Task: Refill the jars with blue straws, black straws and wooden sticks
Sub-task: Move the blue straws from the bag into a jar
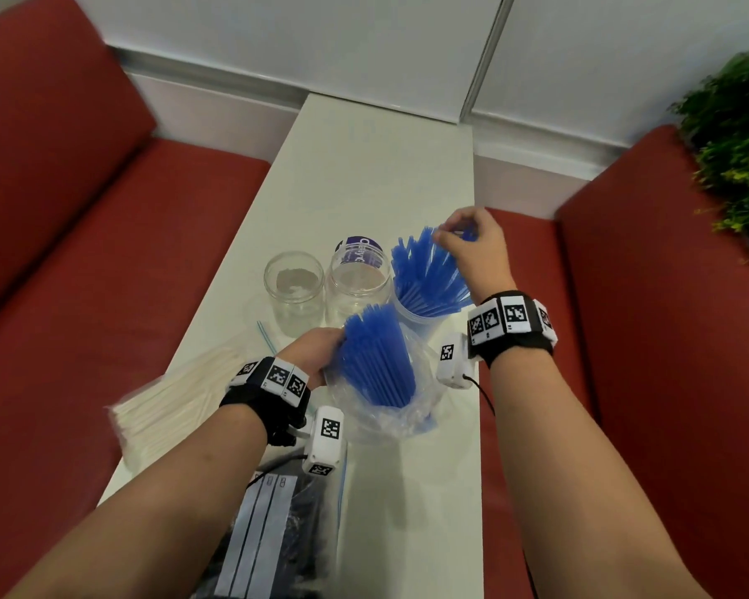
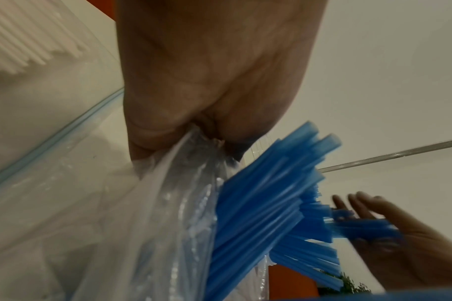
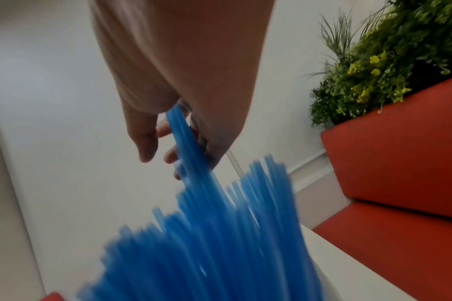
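The right jar (image 1: 424, 315) holds many blue straws (image 1: 429, 274); two jars (image 1: 295, 291) left of it are empty. The right hand (image 1: 472, 248) pinches a few straw tips. The left hand (image 1: 316, 354) grips a bag (image 1: 407, 412) with more blue straws. The jar stands near the right table (image 1: 377, 166) edge; beyond the jars the table is free.

The blue straws (image 1: 429, 270) are looking like smooth, slightly translucent plastic. The clear bag (image 1: 411, 404) is showing as thin, crinkled, glossy film. The two empty jars (image 1: 295, 291) are appearing glassy and transparent. The worktop (image 1: 377, 166) is reading smooth, pale and faintly sheened.
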{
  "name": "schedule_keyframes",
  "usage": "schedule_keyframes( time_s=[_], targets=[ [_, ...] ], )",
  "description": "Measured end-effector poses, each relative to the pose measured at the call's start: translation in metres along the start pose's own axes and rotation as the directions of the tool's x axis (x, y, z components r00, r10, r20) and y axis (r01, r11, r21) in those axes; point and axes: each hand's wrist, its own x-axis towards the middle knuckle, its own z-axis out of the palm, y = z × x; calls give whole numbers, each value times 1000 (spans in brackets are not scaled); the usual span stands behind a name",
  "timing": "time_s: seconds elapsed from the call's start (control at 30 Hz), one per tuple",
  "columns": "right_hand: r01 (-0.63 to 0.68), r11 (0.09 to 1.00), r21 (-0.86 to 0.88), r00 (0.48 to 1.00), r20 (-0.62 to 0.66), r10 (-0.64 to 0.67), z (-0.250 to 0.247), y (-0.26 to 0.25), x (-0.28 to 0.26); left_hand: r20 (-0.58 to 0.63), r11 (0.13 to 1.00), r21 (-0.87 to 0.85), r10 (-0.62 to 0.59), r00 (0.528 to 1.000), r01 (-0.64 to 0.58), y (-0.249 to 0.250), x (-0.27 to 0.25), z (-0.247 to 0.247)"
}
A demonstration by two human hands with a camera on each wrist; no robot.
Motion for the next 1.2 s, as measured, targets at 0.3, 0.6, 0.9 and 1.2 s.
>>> schedule_keyframes(
  time_s=[0.3, 0.6, 0.9, 1.2],
  targets=[
    [82, 610, -789, 971, 200, 128, 30, 27, -25, 35, 1000, 17, -2, 999, 1, -3, -2, 1],
    [-51, 527, -848, 967, 91, 239, 24, 28, -35, 22, 1000, 13, 8, 1000, -9, -6, -5, 2],
    [162, 967, -195, 956, -213, -203, 1, -8, -82, 9, 999, 39, -1, 1000, 1, -5, -10, 3],
    [-212, 949, -233, 852, 431, 296, 33, 37, -166, 11, 999, -9, 50, 999, -50, -5, -16, 12]
  ],
)
